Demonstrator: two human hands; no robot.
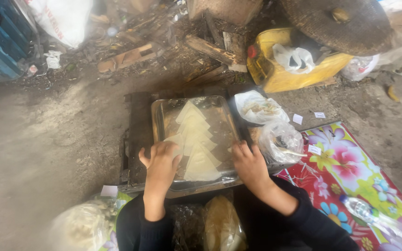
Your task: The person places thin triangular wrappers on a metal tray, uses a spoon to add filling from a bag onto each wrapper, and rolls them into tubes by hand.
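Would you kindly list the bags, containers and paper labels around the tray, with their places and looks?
White sack: top left, printed.
Yellow jerrycan: upper right, lying down, red cap.
Clear bags: right of the metal tray, knotted.
Small white paper slips: ground, right.
Plastic bottle: floral mat, lower right.

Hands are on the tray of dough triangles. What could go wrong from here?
1. The left hand rests on the overlapped dough triangles; pressing may stick or tear them.
2. The tray sits low among dirt and wood scraps; grit could reach the dough.
3. The right hand could nudge the bag beside it.
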